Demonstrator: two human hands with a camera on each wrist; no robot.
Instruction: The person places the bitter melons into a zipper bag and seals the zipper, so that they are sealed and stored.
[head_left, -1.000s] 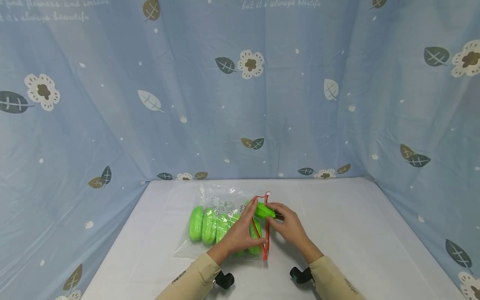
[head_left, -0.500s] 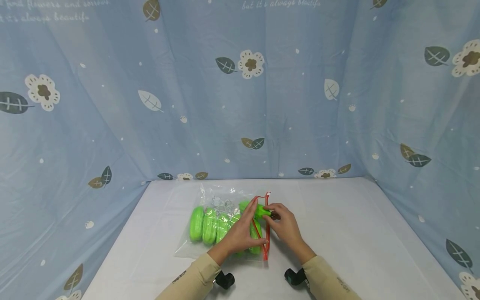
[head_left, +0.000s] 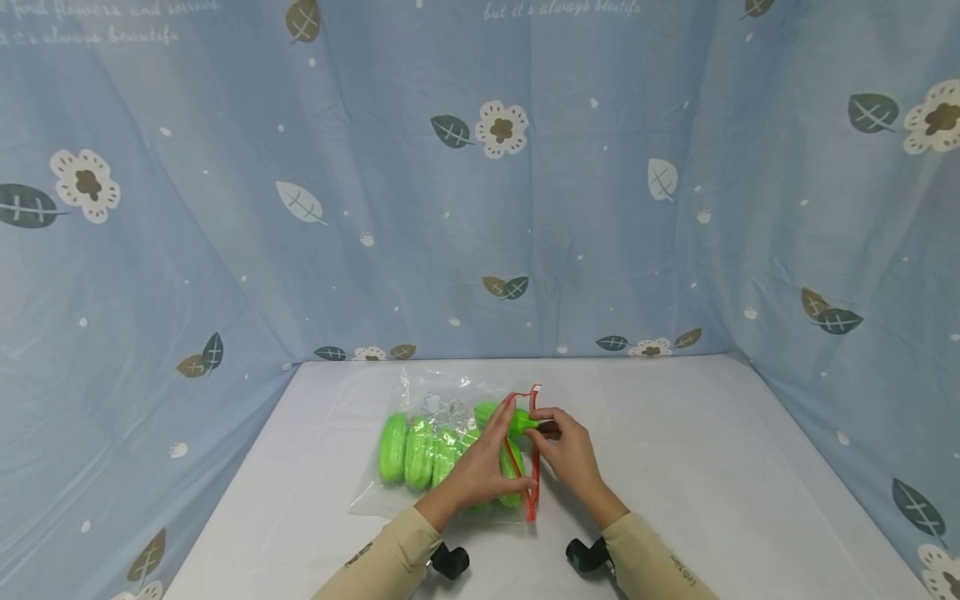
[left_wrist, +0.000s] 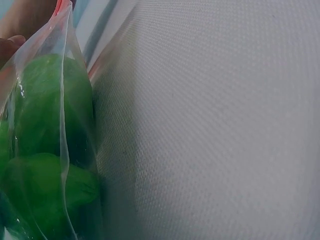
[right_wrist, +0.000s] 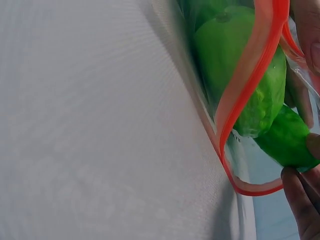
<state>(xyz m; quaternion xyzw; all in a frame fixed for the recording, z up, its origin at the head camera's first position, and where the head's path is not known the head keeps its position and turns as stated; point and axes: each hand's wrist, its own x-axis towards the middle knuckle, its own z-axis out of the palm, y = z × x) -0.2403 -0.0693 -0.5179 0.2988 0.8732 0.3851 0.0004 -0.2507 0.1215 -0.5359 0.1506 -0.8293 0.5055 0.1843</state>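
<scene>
A clear plastic zip bag (head_left: 375, 496) with a red zip strip lies on the white table, its mouth spread open to the right. Several long, rounded green vegetables, cucumber-like, show through the film (head_left: 393, 447). My left hand (head_left: 477, 472) lies over the mouth, fingers straight and thumb spread against the red strip (right_wrist: 250, 82). With thumb and fingers my right hand (head_left: 568, 442) pinches the end of another green cucumber-like vegetable (right_wrist: 287, 137), most of which is inside the mouth. The left wrist view shows green vegetables (left_wrist: 50, 105) behind the film.
The white table (head_left: 675, 467) extends on both sides of the bag. A blue curtain (head_left: 585, 217) with flower and leaf prints hangs behind and at both sides. Black wrist-camera mounts (head_left: 450, 561) sit beneath both forearms.
My right hand has moved slightly left, pushing the pinched green vegetable farther through the bag's mouth. The left hand and the bag stay almost still.
</scene>
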